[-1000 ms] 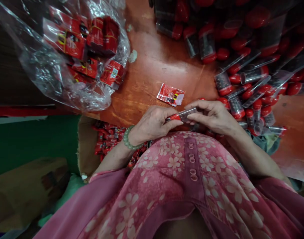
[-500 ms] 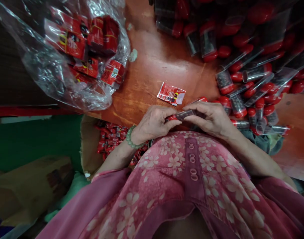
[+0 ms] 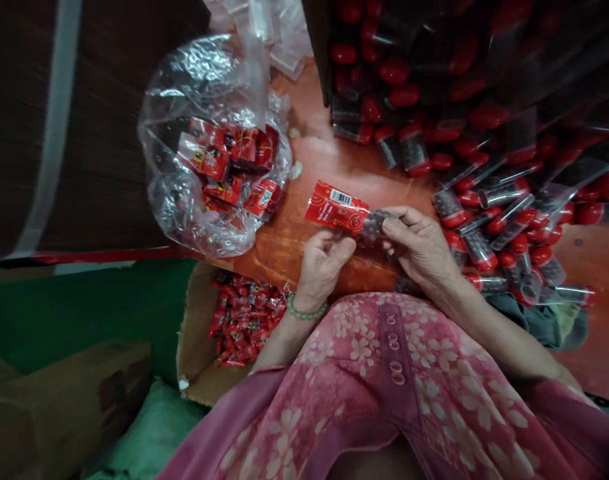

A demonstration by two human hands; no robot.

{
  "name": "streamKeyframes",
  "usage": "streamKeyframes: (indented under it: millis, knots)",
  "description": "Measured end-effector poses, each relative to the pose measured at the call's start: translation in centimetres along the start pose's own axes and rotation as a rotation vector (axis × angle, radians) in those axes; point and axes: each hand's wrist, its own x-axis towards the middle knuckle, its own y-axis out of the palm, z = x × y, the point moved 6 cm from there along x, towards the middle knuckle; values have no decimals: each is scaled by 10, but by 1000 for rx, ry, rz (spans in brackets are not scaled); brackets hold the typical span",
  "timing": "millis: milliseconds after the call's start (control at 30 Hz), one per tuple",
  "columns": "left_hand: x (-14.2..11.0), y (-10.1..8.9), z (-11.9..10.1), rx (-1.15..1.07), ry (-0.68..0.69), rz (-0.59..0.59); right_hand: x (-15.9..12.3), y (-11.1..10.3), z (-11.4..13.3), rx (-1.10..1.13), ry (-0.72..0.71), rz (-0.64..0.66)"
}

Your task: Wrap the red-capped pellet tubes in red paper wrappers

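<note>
L hand curled, fingertips at red foil sachet lower edge, grip unclear | sachet at 12 o'clock, over clear tube end | R hand pinching tube | 10 o'clock: plastic bag of sachets | 7 o'clock: cardboard box of sachets | 2 o'clock: red-capped tubes on wooden table

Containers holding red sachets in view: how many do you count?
2: a clear plastic bag on the wooden table, up and left of the left hand, and an open cardboard box just below the table's edge, left of that wrist. Others may be out of view.
</note>
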Motion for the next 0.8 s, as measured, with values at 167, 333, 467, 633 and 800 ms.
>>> streamKeyframes:
  millis: [167,333,467,633,800]
  knots:
    - [6,12,-3,-113,8,-104,0,2,-12,-48,13,66]
    - [9,14,-9,-126,61,-157,0,3,-18,-129,-19,103]
    - [13,12,-5,-154,81,-230,-2,6,-10,-241,-164,22]
    - [19,15,-3,-192,8,-141,-3,7,-2,-403,-296,-5]
    - [19,21,-11,-260,-9,-29,0,8,-5,-391,-278,71]
